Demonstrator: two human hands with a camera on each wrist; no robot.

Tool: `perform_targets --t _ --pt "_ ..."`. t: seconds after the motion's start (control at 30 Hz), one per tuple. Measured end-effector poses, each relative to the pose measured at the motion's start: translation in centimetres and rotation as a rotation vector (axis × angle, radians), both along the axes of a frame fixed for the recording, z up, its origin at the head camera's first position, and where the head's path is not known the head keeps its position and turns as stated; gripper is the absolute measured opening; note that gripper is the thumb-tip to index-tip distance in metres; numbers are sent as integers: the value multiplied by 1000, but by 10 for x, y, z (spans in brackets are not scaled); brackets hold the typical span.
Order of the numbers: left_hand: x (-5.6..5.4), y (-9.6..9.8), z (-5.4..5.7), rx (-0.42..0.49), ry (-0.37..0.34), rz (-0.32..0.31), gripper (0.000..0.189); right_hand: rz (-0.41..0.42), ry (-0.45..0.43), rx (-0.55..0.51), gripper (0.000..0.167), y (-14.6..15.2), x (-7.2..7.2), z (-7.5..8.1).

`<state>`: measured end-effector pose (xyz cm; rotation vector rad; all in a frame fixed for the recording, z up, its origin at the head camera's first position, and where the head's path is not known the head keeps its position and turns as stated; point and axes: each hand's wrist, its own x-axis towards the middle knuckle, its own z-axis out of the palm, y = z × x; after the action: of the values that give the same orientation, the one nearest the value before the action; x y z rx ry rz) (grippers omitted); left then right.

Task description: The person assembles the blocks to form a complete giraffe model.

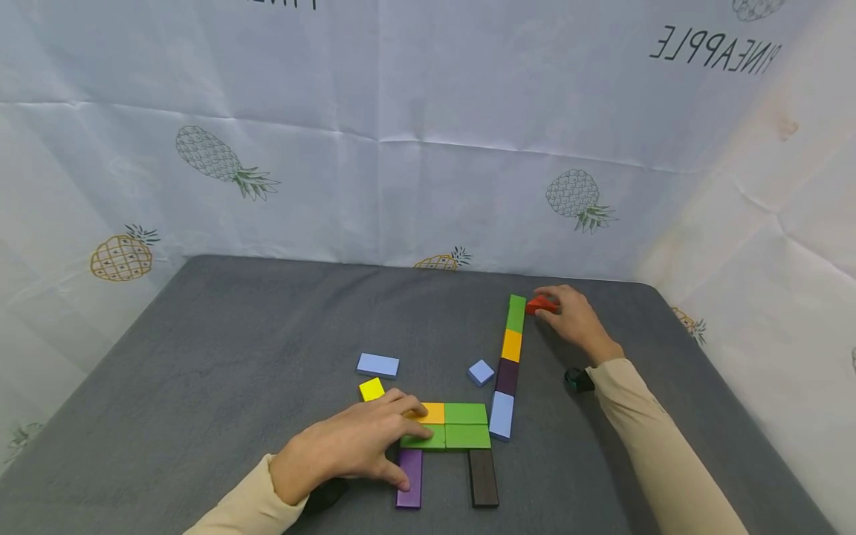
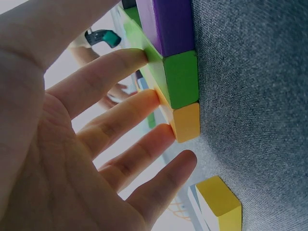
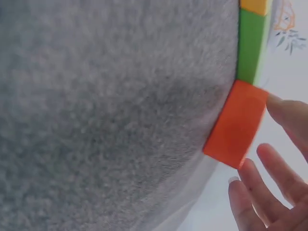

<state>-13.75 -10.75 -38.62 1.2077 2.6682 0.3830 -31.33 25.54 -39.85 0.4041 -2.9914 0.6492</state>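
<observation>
My right hand (image 1: pixel 574 318) pinches a red block (image 3: pixel 237 124), thumb at one end and fingertips at the other. The red block lies against the far end of a row of blocks, beside its last green block (image 1: pixel 516 313). In the head view, the fingers hide part of it. My left hand (image 1: pixel 364 438) has its fingers spread and loosely bent. Its fingertips touch the tops of a green block (image 2: pixel 182 79) and an orange block (image 2: pixel 186 122). The left thumb is by a purple block (image 1: pixel 410 479) that extends from the near side of this group.
The row continues nearer with orange (image 1: pixel 511 345), dark purple (image 1: pixel 507 377) and light blue (image 1: pixel 501 414) blocks. A dark brown block (image 1: pixel 484 479) extends toward me. Loose on the grey table (image 1: pixel 267 327) are a long blue block (image 1: pixel 377 365), a small blue block (image 1: pixel 481 372) and a yellow block (image 1: pixel 371 388).
</observation>
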Motion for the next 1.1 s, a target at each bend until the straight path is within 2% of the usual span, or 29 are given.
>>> perform_targets --t 0.17,0.33,0.6,0.77,1.1 --pt "0 0 0 1 13 -4 60 24 25 12 43 -3 10 5" --pt "0 0 0 0 4 0 60 57 47 -22 42 -8 20 9" --pt "0 0 0 0 -5 0 60 204 106 -49 39 -26 39 10" --pt "0 0 0 1 5 -5 60 268 92 -7 38 -38 48 10" --pt "0 0 0 2 5 -5 59 292 50 -3 40 -54 62 12"
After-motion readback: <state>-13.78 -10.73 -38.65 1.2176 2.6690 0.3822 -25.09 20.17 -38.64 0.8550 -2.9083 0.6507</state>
